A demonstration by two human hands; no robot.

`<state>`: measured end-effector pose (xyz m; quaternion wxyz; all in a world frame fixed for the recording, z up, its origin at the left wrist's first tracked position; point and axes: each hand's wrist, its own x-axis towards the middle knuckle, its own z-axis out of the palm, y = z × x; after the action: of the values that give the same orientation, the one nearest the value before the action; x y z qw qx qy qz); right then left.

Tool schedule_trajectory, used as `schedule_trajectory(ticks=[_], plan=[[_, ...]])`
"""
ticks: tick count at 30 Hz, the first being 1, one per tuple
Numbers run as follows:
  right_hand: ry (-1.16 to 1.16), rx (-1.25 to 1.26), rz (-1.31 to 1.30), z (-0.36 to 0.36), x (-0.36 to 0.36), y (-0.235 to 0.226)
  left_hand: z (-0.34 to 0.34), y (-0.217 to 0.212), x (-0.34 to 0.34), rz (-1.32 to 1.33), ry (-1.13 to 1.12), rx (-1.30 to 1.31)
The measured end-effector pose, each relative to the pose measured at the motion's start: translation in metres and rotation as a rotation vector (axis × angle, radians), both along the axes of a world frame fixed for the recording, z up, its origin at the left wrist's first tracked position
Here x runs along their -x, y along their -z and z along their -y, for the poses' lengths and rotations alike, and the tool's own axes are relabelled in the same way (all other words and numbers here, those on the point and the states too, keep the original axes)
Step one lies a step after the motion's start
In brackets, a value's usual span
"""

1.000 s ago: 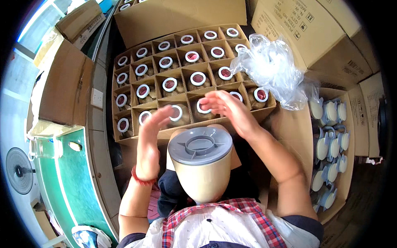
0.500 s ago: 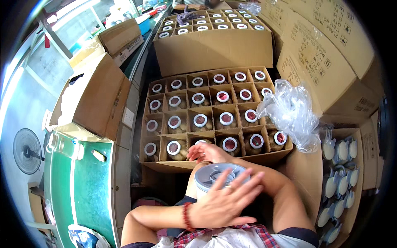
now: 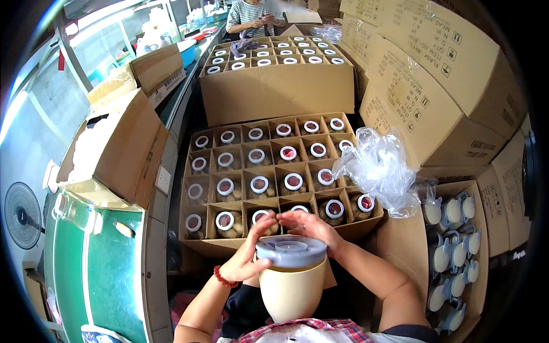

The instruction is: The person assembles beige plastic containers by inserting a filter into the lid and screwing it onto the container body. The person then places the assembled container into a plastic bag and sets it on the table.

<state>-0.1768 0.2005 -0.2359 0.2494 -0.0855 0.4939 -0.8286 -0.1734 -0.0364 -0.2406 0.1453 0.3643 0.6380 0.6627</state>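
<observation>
A cream tapered jug-like container [image 3: 291, 294] stands upright at my lap, topped by a translucent grey-blue lid [image 3: 290, 248]. A thin yellowish band shows just under the lid. My left hand [image 3: 247, 254], with a red bead bracelet at the wrist, is at the lid's left side, thumb against it and fingers stretched forward. Behind the lid's far right edge is my right hand [image 3: 313, 227], its fingers extended toward the left hand's fingertips. Beyond both hands lies a divided carton [image 3: 229, 243] of glass bottles with white-ringed red-brown tops [image 3: 258, 184].
A clear plastic bag [image 3: 374, 171] lies on the carton's right side. Another carton of bottles [image 3: 274, 91] stands behind. At right are a box of blue-grey lidded parts [image 3: 454, 257] and stacked cartons [image 3: 426, 97]. A green table [image 3: 114, 274] is at left; a person [image 3: 254, 20] stands far back.
My left hand has moved from over the lid to its left side. My right hand has shifted right and back. My view has tilted up, showing the cream container and a person.
</observation>
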Motion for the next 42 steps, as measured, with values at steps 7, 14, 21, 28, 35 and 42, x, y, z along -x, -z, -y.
schedule_trajectory(ticks=[7,14,21,28,35,42], plan=[[0.291,0.037,-0.11,0.043,0.051,-0.018,0.014,-0.074,0.042,-0.164,-0.477,0.312],[0.162,-0.72,-1.314,0.03,0.046,-0.097,0.013,-0.066,0.051,0.3,-0.629,-0.346],[0.397,-1.458,-1.265,0.031,0.032,-0.109,-0.009,-0.069,0.026,0.284,-0.66,-0.4],[0.508,-1.316,-1.803,0.041,0.021,-0.12,-0.017,-0.072,0.007,0.155,-0.696,-0.379],[0.456,-1.255,-0.919,-0.02,0.013,-0.086,-0.005,-0.052,0.003,0.308,-0.84,-0.598],[0.106,-1.812,-0.834,-0.106,0.014,0.042,0.017,0.001,0.016,0.847,-0.706,-0.779]])
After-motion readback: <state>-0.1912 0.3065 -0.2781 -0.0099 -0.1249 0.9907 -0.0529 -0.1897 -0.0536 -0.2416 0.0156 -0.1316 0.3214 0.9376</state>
